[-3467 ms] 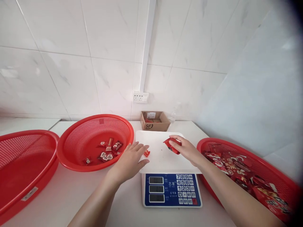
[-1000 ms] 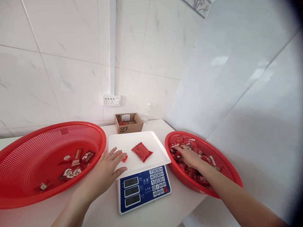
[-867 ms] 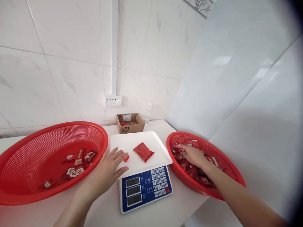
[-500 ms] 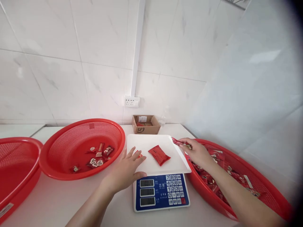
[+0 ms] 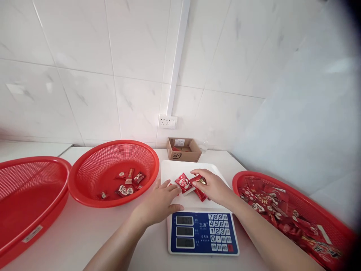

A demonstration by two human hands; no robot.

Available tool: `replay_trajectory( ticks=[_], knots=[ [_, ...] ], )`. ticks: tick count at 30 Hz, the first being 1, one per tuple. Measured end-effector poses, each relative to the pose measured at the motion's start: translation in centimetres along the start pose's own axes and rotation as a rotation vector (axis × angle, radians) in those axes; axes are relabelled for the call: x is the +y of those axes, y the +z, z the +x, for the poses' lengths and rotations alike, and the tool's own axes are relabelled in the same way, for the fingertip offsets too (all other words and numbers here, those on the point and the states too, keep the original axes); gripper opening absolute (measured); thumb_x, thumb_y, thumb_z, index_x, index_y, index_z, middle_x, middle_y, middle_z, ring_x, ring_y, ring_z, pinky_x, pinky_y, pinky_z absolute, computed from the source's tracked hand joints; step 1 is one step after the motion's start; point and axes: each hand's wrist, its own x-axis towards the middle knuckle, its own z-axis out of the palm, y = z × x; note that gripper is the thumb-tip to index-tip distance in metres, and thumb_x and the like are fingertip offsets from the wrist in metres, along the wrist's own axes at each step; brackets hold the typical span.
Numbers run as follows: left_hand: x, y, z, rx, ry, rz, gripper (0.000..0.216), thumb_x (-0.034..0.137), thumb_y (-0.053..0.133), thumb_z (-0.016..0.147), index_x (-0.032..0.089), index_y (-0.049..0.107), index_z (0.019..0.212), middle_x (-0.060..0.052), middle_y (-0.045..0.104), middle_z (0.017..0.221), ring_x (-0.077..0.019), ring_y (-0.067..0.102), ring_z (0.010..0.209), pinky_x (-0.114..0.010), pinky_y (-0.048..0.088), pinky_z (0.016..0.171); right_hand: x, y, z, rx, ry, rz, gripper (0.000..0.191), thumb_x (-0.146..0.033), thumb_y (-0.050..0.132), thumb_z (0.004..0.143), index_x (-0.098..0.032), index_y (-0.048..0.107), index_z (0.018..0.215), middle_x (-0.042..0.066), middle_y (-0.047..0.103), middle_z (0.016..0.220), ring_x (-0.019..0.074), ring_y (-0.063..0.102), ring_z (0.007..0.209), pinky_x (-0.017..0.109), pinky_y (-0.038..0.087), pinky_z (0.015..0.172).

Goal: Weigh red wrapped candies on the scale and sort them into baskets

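A white digital scale with a blue keypad (image 5: pixel 202 233) stands in front of me, its flat white pan (image 5: pixel 220 203) above. My right hand (image 5: pixel 213 186) is over the pan, thumb and fingers closed on red snack packets (image 5: pixel 199 181) with a bit of gold showing. Touching them is a red packet with a round white print (image 5: pixel 184 183); another red packet (image 5: pixel 200 194) lies partly under the hand. My left hand (image 5: pixel 162 199) rests at the pan's left side, fingers spread. A small red packet peeks out behind its fingertips, mostly hidden.
To the right, a red basket (image 5: pixel 238 177) holds many red packets. On the left, a round red basket (image 5: pixel 84 165) contains several packets, and another red basket (image 5: pixel 56 162) sits farther left. A cardboard box (image 5: pixel 186 155) stands behind the scale near the wall socket (image 5: pixel 168 121).
My right hand has moved left from the right basket's edge to the middle of the pan, bringing red packets. My left hand stays at the pan's left side. The view has shifted slightly.
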Motion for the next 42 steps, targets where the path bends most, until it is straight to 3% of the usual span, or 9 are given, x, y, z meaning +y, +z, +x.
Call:
replay_trajectory(
  ticks=[3, 7, 11, 15, 22, 29, 38, 42],
  knots=[
    [0.2, -0.1, 0.1, -0.007, -0.009, -0.001, 0.041, 0.043, 0.046, 0.09, 0.024, 0.049, 0.126, -0.007, 0.054, 0.131, -0.0316, 0.03, 0.133, -0.052, 0.015, 0.109, -1.0, -0.2, -0.7, -0.119, 0.006, 0.043, 0.034, -0.024, 0.054, 0.076, -0.028, 0.059, 0.11, 0.001, 0.063, 0.113, 0.0202, 0.057, 0.105, 0.036, 0.043, 0.093],
    [0.4, -0.3, 0.0, -0.015, -0.019, 0.017, 0.04, 0.041, 0.048, 0.09, 0.024, 0.049, 0.126, -0.008, 0.053, 0.132, -0.0318, 0.03, 0.133, -0.052, 0.017, 0.108, -1.2, 0.1, -1.2, -0.24, 0.027, 0.041, 0.05, -0.025, 0.057, 0.075, -0.03, 0.05, 0.125, 0.001, 0.055, 0.129, 0.0226, 0.051, 0.116, 0.04, 0.038, 0.099],
    [0.4, -0.2, -0.1, -0.015, -0.006, 0.019, 0.041, 0.041, 0.048, 0.09, 0.024, 0.048, 0.128, -0.007, 0.052, 0.133, -0.0311, 0.03, 0.134, -0.053, 0.017, 0.109, 0.2, 0.5, -1.0, -0.167, 0.065, -0.053, 0.055, -0.026, 0.058, 0.075, -0.026, 0.048, 0.129, 0.004, 0.053, 0.131, 0.0235, 0.049, 0.118, 0.039, 0.037, 0.1],
    [0.3, 0.3, 0.1, -0.017, 0.011, 0.013, 0.041, 0.04, 0.047, 0.091, 0.024, 0.048, 0.128, -0.007, 0.051, 0.134, -0.0311, 0.029, 0.134, -0.055, 0.017, 0.108, 1.3, 0.3, 0.3, -0.046, 0.055, -0.114, 0.044, -0.028, 0.052, 0.08, -0.025, 0.052, 0.123, 0.007, 0.057, 0.123, 0.022, 0.055, 0.11, 0.037, 0.04, 0.096],
    [0.0, 0.7, 0.2, -0.003, 0.022, 0.028, 0.042, 0.038, 0.05, 0.089, 0.025, 0.047, 0.129, -0.007, 0.05, 0.135, -0.0314, 0.032, 0.132, -0.056, 0.017, 0.108, 2.0, 0.5, 3.3, 0.096, 0.172, 0.034, 0.039, -0.033, 0.037, 0.088, -0.022, 0.051, 0.122, 0.008, 0.057, 0.124, 0.0188, 0.053, 0.112, 0.035, 0.04, 0.097],
    [-0.3, 0.9, 0.3, 0.006, 0.024, 0.031, 0.044, 0.038, 0.05, 0.089, 0.025, 0.044, 0.131, -0.006, 0.047, 0.138, -0.0317, 0.031, 0.132, -0.057, 0.017, 0.108, 2.3, 0.2, 2.2, 0.123, 0.168, -0.017, 0.047, -0.02, 0.04, 0.082, -0.021, 0.044, 0.129, 0.007, 0.05, 0.133, 0.0177, 0.047, 0.12, 0.036, 0.036, 0.102],
    [0.2, 0.3, 0.0, 0.001, 0.015, 0.056, 0.043, 0.038, 0.049, 0.09, 0.025, 0.044, 0.131, -0.008, 0.045, 0.139, -0.0307, 0.029, 0.134, -0.053, 0.019, 0.109, 2.0, 0.8, 1.9, 0.063, 0.105, -0.013, 0.051, -0.022, 0.047, 0.08, -0.02, 0.043, 0.131, 0.009, 0.046, 0.137, 0.02, 0.047, 0.122, 0.037, 0.038, 0.102],
    [0.3, -0.3, -0.1, 0.021, 0.001, 0.076, 0.042, 0.037, 0.05, 0.09, 0.023, 0.045, 0.129, -0.008, 0.047, 0.137, -0.0314, 0.03, 0.133, -0.053, 0.02, 0.109, 1.6, 1.1, 0.9, 0.019, 0.025, -0.056, 0.05, -0.027, 0.045, 0.082, -0.025, 0.043, 0.133, 0.006, 0.041, 0.14, 0.0195, 0.038, 0.13, 0.038, 0.033, 0.106]
  ],
)
